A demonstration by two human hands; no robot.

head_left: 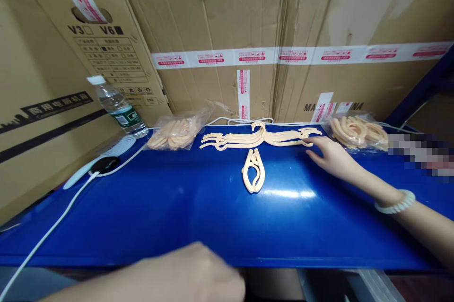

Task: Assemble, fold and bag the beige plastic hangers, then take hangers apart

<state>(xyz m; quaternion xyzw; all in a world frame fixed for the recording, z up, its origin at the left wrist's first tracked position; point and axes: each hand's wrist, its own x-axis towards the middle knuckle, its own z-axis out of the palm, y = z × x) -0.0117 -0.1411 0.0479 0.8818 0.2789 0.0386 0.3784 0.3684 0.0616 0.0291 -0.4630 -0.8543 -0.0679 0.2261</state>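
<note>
Several cream folding clothes hangers (244, 139) lie unfolded, overlapping in a stack, hooks together at the back middle of the table. My right hand (328, 154) is at their right ends, thumb and fingers apart. Its fingertips are at or just touching the nearest hanger arm; whether they touch, I cannot tell. One folded hanger (254, 172) lies by itself in front of the stack, its arms brought together. Close to the camera, my left hand (209, 273) is over the table's front edge, back up and blurred, its fingers hidden.
Clear plastic bags of folded hangers lie left (177, 132) and right (356, 133) on the blue table (159, 217). A water bottle (122, 112), a pale blue comb-like piece (106, 155) and a black round device (104, 165) with white cable stand left. Cardboard (220, 89) walls the back.
</note>
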